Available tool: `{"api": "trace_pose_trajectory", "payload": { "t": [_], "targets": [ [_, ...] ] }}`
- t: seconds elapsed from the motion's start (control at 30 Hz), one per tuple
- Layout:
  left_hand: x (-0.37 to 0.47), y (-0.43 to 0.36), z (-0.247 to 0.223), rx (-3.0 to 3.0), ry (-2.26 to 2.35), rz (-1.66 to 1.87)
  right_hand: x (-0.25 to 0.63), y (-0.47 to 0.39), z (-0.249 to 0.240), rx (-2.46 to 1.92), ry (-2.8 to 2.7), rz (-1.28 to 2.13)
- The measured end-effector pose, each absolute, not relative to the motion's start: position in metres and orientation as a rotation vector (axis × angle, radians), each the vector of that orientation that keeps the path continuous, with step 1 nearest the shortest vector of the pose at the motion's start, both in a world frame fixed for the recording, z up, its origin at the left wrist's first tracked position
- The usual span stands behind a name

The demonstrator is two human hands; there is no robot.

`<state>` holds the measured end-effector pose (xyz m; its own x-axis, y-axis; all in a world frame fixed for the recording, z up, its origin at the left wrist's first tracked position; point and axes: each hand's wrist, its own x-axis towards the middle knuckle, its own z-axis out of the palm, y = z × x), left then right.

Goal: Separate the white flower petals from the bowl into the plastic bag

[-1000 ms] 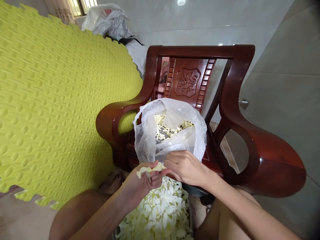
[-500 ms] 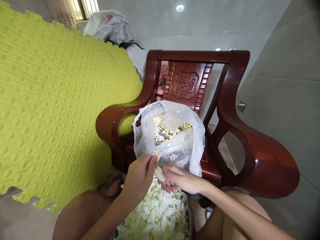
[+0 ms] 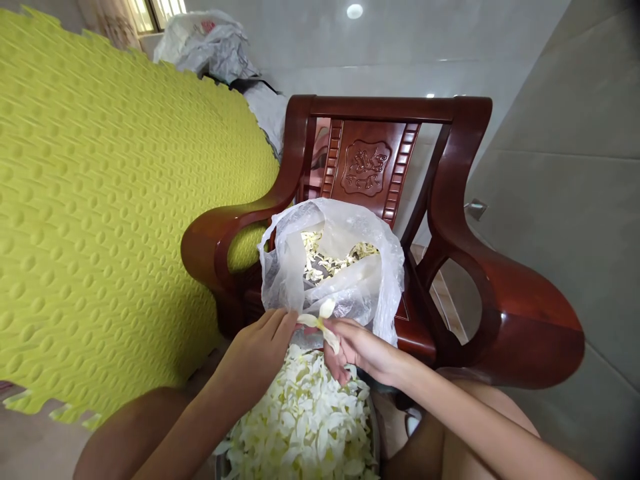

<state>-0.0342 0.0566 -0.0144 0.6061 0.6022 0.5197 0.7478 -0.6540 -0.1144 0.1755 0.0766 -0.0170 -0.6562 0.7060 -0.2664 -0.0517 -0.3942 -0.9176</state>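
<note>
both hands pinch one pale petal piece: left hand [image 3: 260, 347] & right hand [image 3: 360, 347] should pull gently apart over the petal pile [image 3: 305, 427], w/ plastic bag [image 3: 340, 267] just beyond.

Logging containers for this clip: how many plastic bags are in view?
2. One clear plastic bag sits open on the wooden chair just beyond both hands; a crumpled white bag lies far back, top left. Others may be hidden.
</note>
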Motion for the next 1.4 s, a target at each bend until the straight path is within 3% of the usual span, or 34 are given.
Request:
{"api": "trace_pose_trajectory", "payload": {
  "t": [0.27, 0.57, 0.73, 0.9, 0.97, 1.1, 1.23, 1.4],
  "targets": [
    [-0.025, 0.052, -0.016, -2.281, -0.988, -0.576, 0.164, 0.075, -0.016, -0.803, -1.273, 2.058],
    [-0.026, 0.041, -0.028, -2.4, -1.079, -0.472, 0.168, 0.081, -0.015, -0.762, -1.591, 1.93],
    [-0.024, 0.026, -0.028, -2.898, -1.541, -0.584, 0.171, 0.084, -0.017, -0.771, -1.668, 1.927],
    [-0.024, 0.018, -0.022, -3.323, -2.099, -1.075, 0.174, 0.085, -0.018, -0.663, -1.689, 2.083],
    [-0.025, 0.023, -0.021, -3.339, -2.211, -1.093, 0.172, 0.088, -0.021, -0.69, -1.592, 2.111],
    [-0.031, 0.033, -0.019, -2.864, -2.132, -0.848, 0.163, 0.092, -0.027, -0.867, -1.468, 2.074],
    [-0.031, 0.033, -0.019, -2.301, -1.829, -0.944, 0.148, 0.088, -0.03, -1.041, -1.177, 1.917],
    [-0.014, 0.028, -0.023, -2.332, -1.355, -0.777, 0.133, 0.08, -0.026, -1.217, -1.099, 1.675]
  ]
}}
